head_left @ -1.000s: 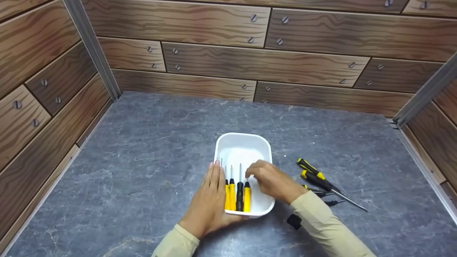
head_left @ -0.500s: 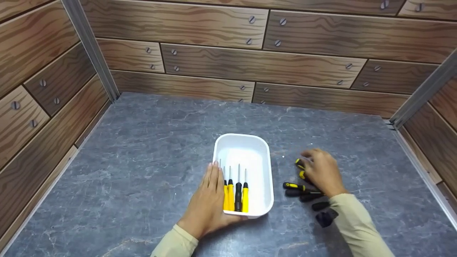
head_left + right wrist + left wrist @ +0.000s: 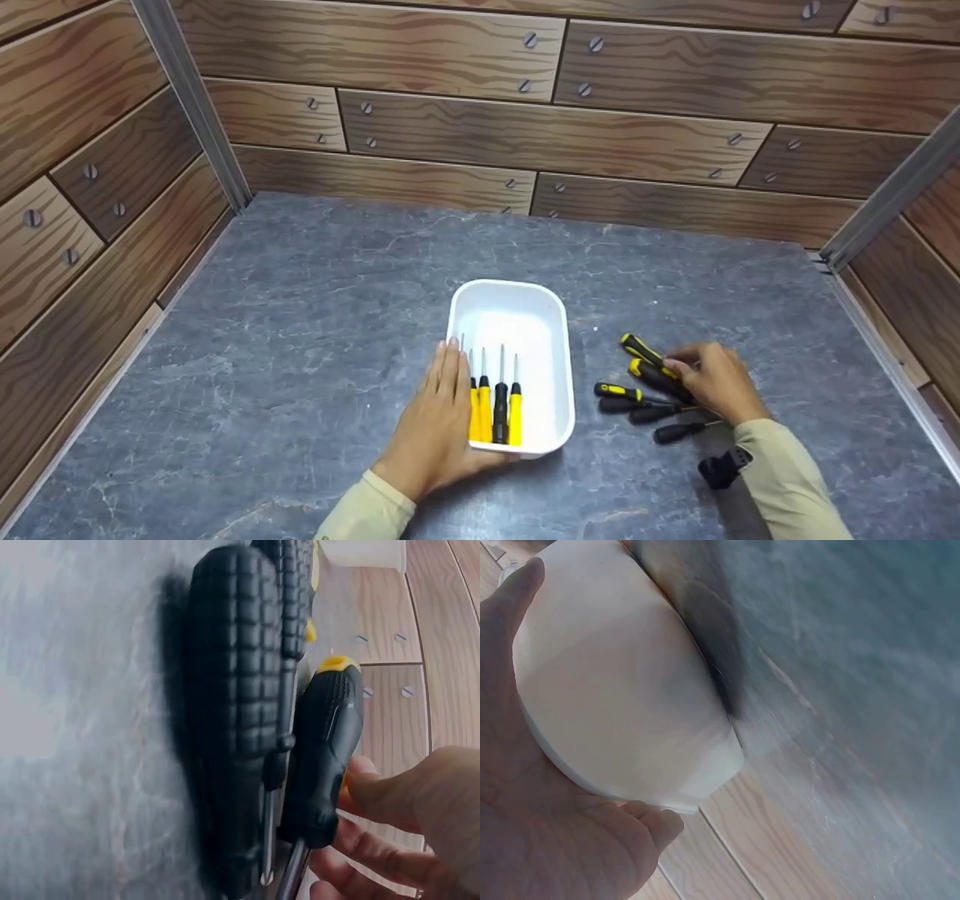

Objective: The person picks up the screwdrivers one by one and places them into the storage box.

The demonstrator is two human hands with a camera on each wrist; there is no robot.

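Observation:
A white plastic box holds several slim screwdrivers, including a yellow-handled screwdriver and a black-handled screwdriver. Along the box's left wall and near end, my left hand rests with fingers straight; in the left wrist view the palm faces the box's outer wall. To the right, my right hand pinches the front of a black-and-yellow screwdriver lying outermost in a loose group. Just beside it lies a thick black screwdriver with a yellow end, which the right wrist view shows close up.
Nearer me lie a short black-and-yellow screwdriver and several black-handled screwdrivers, shafts pointing right. A black wrist camera hangs at the right sleeve. Wood-patterned walls enclose the grey marbled tabletop.
My right hand has left the inside of the box and moved right to the loose screwdrivers, taking one between its fingers. My left hand stays at the box.

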